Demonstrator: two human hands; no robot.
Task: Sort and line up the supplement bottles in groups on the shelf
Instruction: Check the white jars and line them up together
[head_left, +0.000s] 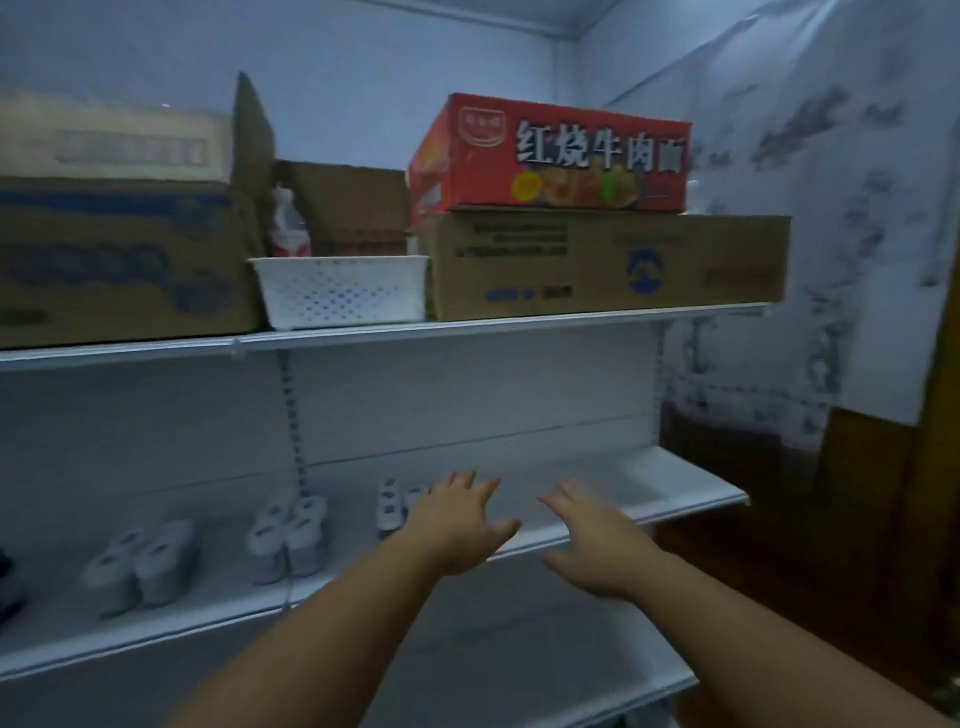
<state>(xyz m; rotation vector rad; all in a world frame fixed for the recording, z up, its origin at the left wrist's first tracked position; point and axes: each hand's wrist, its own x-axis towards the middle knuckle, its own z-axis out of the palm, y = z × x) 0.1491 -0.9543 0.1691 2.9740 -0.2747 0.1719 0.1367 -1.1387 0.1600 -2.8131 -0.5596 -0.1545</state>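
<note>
White supplement bottles stand in small groups on the white middle shelf (675, 488): one cluster (143, 564) at the left, a second cluster (291, 535) near the upright post, and a third group (392, 506) partly hidden behind my left hand. My left hand (460, 522) reaches over the shelf with fingers spread and holds nothing. My right hand (597, 540) is stretched out beside it, also open and empty, above the bare right stretch of the shelf. The picture is blurred, so the labels cannot be read.
The top shelf carries cardboard boxes (602, 265), a red noodle carton (550, 153), a white perforated basket (340, 291) and a large box (119, 260) at the left. A lower shelf (519, 670) shows below my arms. A printed sheet (841, 208) hangs on the right wall.
</note>
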